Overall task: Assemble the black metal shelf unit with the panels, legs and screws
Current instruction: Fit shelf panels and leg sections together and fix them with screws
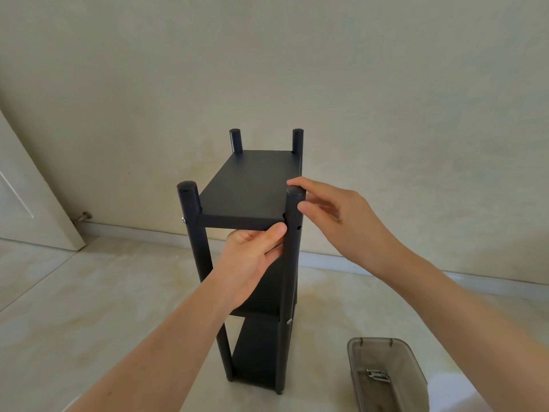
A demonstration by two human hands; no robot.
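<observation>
Soft, even daylight fills the view, fairly bright, with no hard glare. Faint shadows lie on the floor (89, 292). Focus is sharp throughout. Wide-angle distortion bends the baseboard (386, 263) and stretches the forearms at the lower edges.

The black shelf unit (252, 263) stands upright on the floor (89, 307), before a pale wall (267, 69). At its near right leg (292, 263), the right hand (335, 217) grips the capped top, while the left hand (252, 257) holds the front edge of the top panel (249, 185) from below, thumb on the edge. A grey bin (389, 379) with metal hardware (377, 375) inside sits on the floor right of the unit. A door (26, 200) stands well left.
</observation>
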